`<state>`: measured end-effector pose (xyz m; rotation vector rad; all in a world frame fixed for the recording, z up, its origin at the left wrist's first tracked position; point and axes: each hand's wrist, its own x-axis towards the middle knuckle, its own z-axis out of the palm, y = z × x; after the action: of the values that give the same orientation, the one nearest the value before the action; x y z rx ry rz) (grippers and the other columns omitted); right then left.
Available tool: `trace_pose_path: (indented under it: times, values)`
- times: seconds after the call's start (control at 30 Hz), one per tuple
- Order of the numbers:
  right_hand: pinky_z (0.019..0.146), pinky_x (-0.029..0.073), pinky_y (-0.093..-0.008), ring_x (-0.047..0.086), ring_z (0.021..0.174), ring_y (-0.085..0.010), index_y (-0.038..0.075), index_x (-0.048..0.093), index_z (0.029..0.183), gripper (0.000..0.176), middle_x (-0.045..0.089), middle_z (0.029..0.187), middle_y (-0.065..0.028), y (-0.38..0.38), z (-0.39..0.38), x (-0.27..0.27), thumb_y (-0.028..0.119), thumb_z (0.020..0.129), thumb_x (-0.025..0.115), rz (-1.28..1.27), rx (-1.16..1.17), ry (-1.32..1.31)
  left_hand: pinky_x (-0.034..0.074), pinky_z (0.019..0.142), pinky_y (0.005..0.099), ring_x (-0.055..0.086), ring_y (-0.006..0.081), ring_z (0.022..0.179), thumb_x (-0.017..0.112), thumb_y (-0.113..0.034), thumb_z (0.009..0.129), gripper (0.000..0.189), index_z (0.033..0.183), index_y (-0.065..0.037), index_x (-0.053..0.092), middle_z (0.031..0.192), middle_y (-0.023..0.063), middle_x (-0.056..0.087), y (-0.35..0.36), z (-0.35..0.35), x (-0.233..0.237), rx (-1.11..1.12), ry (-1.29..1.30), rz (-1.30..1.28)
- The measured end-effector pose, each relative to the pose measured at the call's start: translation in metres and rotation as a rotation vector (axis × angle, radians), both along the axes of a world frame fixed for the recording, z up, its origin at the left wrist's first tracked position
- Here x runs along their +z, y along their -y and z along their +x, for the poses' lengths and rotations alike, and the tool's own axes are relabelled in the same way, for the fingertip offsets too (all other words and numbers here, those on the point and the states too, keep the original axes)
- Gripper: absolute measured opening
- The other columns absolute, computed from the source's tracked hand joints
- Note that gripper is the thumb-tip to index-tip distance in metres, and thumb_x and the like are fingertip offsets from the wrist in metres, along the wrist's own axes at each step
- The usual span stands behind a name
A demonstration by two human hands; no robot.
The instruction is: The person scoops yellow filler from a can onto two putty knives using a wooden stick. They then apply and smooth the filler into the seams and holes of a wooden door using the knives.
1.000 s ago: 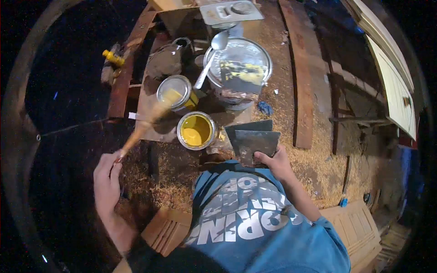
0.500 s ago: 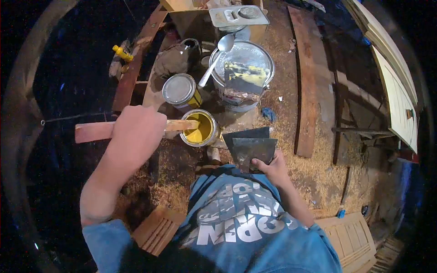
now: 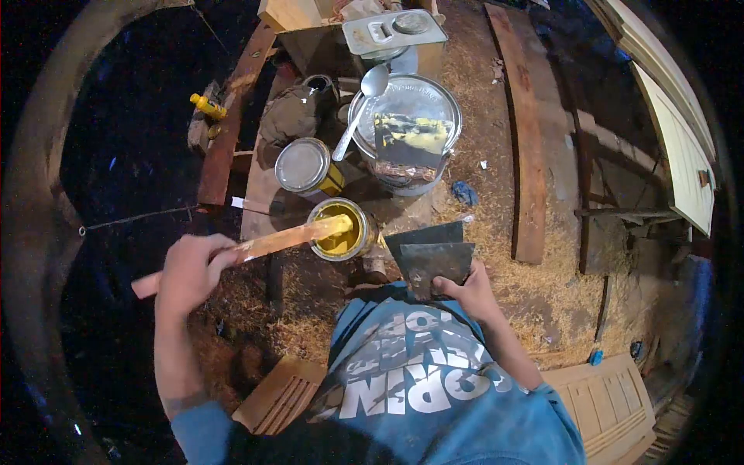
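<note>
My left hand [image 3: 190, 267] is closed around a flat wooden stick [image 3: 275, 242]. The stick's far end carries a lump of yellow paste and sits at the mouth of an open tin [image 3: 364, 246] with yellow paste inside. In my right hand [image 3: 468, 293] are two dark, flat spreader plates [image 3: 438, 265], overlapping and fanned apart, with the thumb pressed on the front one. They are held just right of the open tin. A closed tin [image 3: 302, 167] stands beyond the open one.
A large lidded bucket [image 3: 422, 93] bears a spoon [image 3: 361, 108] and a dark plate smeared yellow [image 3: 415, 139]. Behind it is a rectangular metal can [image 3: 360, 35]. A long board [image 3: 523, 155] lies to the right, with panelled doors [image 3: 612, 403] at lower right.
My left hand has moved down and left, drawing the stick back and tilting it. Its paste-covered end has risen into view at the tin's mouth. My right hand still holds the plates.
</note>
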<state>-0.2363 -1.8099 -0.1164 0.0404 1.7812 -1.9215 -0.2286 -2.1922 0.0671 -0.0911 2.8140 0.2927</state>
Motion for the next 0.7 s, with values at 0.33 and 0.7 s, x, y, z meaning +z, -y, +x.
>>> trace_pose_path:
  times: [0.33, 0.7]
  values:
    - [0.074, 0.05, -0.0292, 0.061, 0.08, -0.0134, -0.001, 0.059, 0.103, 0.028, 0.066, 0.092, -0.0064, 0.015, -0.013, 0.002, 0.013, 0.081, 0.069, -0.08, 0.082, 0.095, 0.045, 0.072, 0.0374, 0.055, 0.0333, 0.083, 0.065, 0.0, 0.072, 0.032, 0.104, -0.001, 0.057, 0.091, 0.0163, 0.055, -0.018, 0.101, -0.098, 0.361, -0.303, 0.394]
    - [0.073, 0.049, -0.0301, 0.061, 0.078, -0.0136, -0.002, 0.06, 0.1, 0.026, 0.066, 0.091, -0.0071, 0.029, -0.021, -0.002, 0.016, 0.083, 0.067, -0.101, 0.094, 0.08, 0.047, 0.059, 0.0376, 0.057, 0.0283, 0.071, 0.07, -0.011, 0.074, 0.025, 0.095, -0.006, 0.059, 0.086, 0.011, 0.05, -0.058, 0.14, -0.154, 0.37, -0.436, 0.103]
